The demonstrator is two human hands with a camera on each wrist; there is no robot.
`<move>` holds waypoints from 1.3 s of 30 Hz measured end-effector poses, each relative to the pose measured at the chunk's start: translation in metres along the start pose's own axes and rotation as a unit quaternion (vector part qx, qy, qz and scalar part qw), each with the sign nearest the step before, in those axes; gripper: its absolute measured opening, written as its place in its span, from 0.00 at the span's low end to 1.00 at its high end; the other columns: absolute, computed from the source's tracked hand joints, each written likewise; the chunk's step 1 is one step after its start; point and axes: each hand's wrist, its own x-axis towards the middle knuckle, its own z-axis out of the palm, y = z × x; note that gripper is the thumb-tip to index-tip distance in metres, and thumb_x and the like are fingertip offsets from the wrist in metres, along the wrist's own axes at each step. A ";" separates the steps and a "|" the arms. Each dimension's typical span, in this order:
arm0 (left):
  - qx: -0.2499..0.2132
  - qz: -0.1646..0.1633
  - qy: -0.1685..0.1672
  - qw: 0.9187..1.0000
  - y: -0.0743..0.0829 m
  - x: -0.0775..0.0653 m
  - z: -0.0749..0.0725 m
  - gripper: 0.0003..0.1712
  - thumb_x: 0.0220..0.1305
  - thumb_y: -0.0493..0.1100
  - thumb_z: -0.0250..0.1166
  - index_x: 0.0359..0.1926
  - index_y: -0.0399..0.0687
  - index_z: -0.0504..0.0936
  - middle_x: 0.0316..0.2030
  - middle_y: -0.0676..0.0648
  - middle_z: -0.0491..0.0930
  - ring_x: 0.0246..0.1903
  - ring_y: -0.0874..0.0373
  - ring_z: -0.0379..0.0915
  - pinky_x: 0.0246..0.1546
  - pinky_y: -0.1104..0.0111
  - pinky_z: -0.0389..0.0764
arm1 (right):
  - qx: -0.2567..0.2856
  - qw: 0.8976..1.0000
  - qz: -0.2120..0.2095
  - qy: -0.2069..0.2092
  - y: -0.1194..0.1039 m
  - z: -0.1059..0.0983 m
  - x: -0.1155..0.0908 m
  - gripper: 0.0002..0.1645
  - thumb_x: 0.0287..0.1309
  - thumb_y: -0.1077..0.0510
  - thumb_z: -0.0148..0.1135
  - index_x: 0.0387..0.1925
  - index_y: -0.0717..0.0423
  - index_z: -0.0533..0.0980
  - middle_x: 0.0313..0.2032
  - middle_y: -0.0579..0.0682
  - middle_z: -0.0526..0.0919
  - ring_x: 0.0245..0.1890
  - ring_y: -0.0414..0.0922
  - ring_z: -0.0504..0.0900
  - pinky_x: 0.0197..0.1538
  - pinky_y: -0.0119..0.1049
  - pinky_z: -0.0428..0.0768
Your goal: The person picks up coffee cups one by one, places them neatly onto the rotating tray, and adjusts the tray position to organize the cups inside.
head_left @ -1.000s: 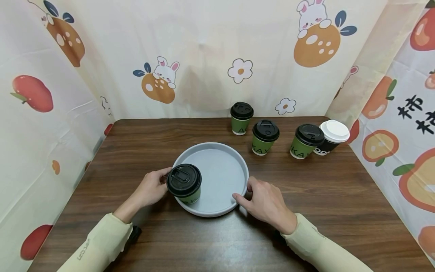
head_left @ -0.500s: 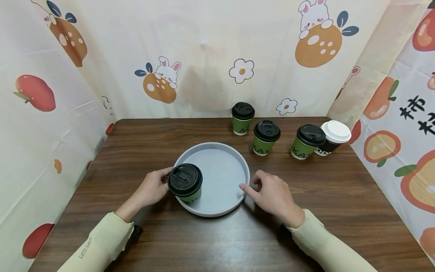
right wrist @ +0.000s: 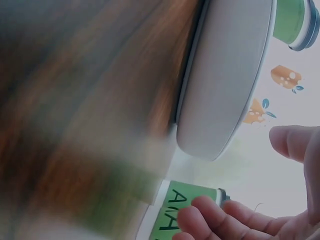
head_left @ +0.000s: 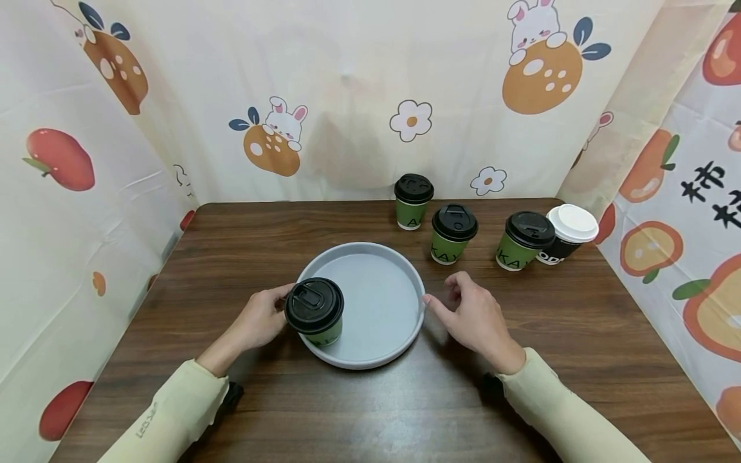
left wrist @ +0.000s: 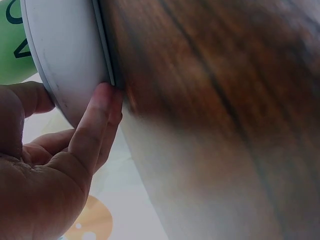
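Observation:
A round pale grey tray (head_left: 376, 296) lies on the brown wooden table. On its left part stands a green paper cup (head_left: 315, 312) with a black lid. My left hand (head_left: 260, 318) pinches the tray's left rim beside this cup. In the left wrist view its thumb (left wrist: 32, 97) is at the upper edge and the other fingers (left wrist: 95, 125) lie along the outer wall towards the underside. My right hand (head_left: 477, 318), loosely bent and holding nothing, hovers just right of the tray's right rim. In the right wrist view a gap shows between its thumb (right wrist: 290, 142) and the tray wall (right wrist: 225, 75).
Behind the tray, towards the right, stand three green cups with black lids: a far one (head_left: 412, 202), a middle one (head_left: 453, 235) and a right one (head_left: 523, 241). A black cup with a white lid (head_left: 570, 231) is partly behind the right one. Printed curtains (head_left: 347, 96) enclose the table.
My right hand has let go of the tray's right rim and moved away to the right and slightly forward. The left hand, tray and cups have stayed in place.

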 end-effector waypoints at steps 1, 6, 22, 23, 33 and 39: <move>0.000 0.000 0.000 1.000 0.000 0.000 0.000 0.24 0.69 0.34 0.62 0.65 0.39 0.80 0.48 0.45 0.86 0.42 0.55 0.79 0.46 0.56 0.80 | 0.008 1.000 0.002 0.005 0.001 0.000 0.001 0.33 0.63 0.34 0.67 0.52 0.56 0.75 0.39 0.52 0.82 0.37 0.48 0.80 0.39 0.46 0.78; -0.002 -0.001 0.000 1.000 0.000 0.000 0.000 0.24 0.69 0.34 0.62 0.65 0.39 0.80 0.51 0.43 0.86 0.46 0.52 0.80 0.50 0.53 0.80 | 0.045 0.998 0.011 0.030 0.007 0.000 0.006 0.35 0.64 0.35 0.66 0.57 0.57 0.72 0.46 0.57 0.83 0.44 0.54 0.83 0.45 0.52 0.80; -0.005 -0.001 0.002 1.000 -0.001 0.000 0.000 0.24 0.67 0.32 0.63 0.64 0.39 0.80 0.51 0.43 0.86 0.49 0.50 0.81 0.52 0.51 0.80 | 0.081 0.993 0.041 0.074 0.018 -0.005 0.018 0.42 0.62 0.35 0.68 0.62 0.61 0.68 0.54 0.63 0.80 0.53 0.58 0.79 0.53 0.57 0.78; -0.006 0.000 0.002 1.000 0.000 0.000 0.000 0.24 0.68 0.32 0.63 0.64 0.39 0.80 0.51 0.43 0.86 0.49 0.50 0.81 0.52 0.51 0.80 | 0.081 0.993 0.040 0.077 0.018 -0.005 0.019 0.42 0.62 0.36 0.68 0.63 0.61 0.68 0.54 0.63 0.80 0.54 0.58 0.79 0.53 0.57 0.77; -0.004 -0.002 0.005 1.000 0.000 0.000 0.001 0.24 0.67 0.32 0.63 0.64 0.39 0.81 0.52 0.42 0.86 0.52 0.48 0.81 0.54 0.49 0.80 | 0.085 0.992 0.048 0.082 0.020 -0.007 0.025 0.44 0.63 0.37 0.68 0.65 0.63 0.65 0.58 0.63 0.76 0.58 0.60 0.76 0.58 0.59 0.74; -0.002 -0.004 0.002 1.000 0.000 0.001 0.000 0.25 0.68 0.32 0.62 0.65 0.39 0.80 0.53 0.41 0.85 0.53 0.47 0.80 0.55 0.48 0.79 | 0.086 0.991 0.051 0.084 0.022 -0.006 0.029 0.46 0.62 0.36 0.68 0.66 0.64 0.63 0.59 0.64 0.75 0.59 0.61 0.75 0.58 0.58 0.73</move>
